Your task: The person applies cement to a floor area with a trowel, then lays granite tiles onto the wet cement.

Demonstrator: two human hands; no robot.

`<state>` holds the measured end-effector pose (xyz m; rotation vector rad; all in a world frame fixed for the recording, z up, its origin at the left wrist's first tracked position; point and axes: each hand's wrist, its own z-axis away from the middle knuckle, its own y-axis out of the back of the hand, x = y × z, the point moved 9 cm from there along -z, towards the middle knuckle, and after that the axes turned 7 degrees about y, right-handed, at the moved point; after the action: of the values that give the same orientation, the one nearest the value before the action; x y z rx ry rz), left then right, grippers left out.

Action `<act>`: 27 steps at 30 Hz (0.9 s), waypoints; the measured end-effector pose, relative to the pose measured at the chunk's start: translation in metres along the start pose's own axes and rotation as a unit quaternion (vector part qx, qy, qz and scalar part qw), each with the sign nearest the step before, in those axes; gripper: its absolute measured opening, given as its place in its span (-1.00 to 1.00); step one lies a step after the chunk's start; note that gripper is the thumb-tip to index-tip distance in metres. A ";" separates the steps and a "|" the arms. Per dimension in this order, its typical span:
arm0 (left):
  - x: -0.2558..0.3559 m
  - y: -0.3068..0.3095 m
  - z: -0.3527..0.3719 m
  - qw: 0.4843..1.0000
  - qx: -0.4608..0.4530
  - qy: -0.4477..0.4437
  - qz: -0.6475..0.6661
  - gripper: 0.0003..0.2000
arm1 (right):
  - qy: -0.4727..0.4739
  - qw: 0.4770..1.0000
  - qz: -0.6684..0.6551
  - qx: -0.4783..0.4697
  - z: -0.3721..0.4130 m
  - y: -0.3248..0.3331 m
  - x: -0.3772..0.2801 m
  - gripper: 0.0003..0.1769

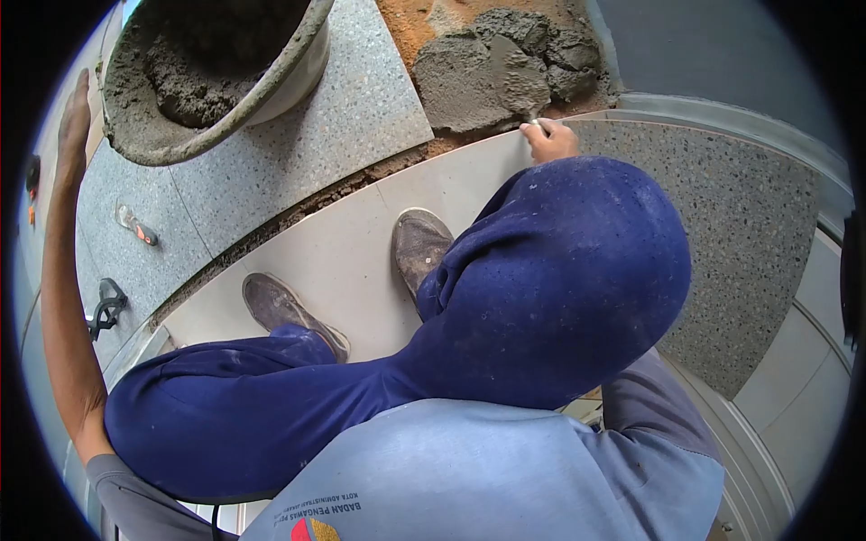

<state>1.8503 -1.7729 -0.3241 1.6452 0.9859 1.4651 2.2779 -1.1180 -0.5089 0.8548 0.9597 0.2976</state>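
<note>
My right hand (552, 142) is closed at the near edge of a patch of wet grey mortar (465, 81). It grips what looks like a trowel (520, 79), its blade coated in mortar and lying against the patch; the handle is mostly hidden by my fingers. On the far left, my left hand (74, 126) is stretched out and seen nearly edge-on, with nothing visible in it. Beside that hand stands a mortar-crusted bucket (307, 54), with more mortar (194, 95) inside.
Speckled grey tiles (361, 108) lie left of the mortar. A dirt gap (316, 200) separates them from the pale tiles (361, 243) under my shoes. A small orange-tipped tool (137, 225) and a black clamp-like object (108, 307) lie at left. Darker speckled tile (722, 225) extends at right.
</note>
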 end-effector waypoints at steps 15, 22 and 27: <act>-0.037 -0.021 -0.019 0.995 -0.054 0.056 0.069 -0.29 | 0.078 0.983 0.125 0.113 -0.007 0.038 -0.032 -0.66; -0.023 -0.015 -0.004 0.994 -0.048 0.062 0.075 -0.30 | 0.119 0.974 0.151 0.121 -0.043 0.045 -0.042 -0.76; -0.024 -0.023 -0.004 0.989 -0.079 0.096 0.077 -0.27 | 0.197 0.959 0.166 0.115 -0.037 -0.007 -0.081 -0.72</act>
<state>1.8430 -1.7838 -0.3553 1.5146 0.8346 1.7858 2.2012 -1.1501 -0.4761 1.2019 1.2358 0.6735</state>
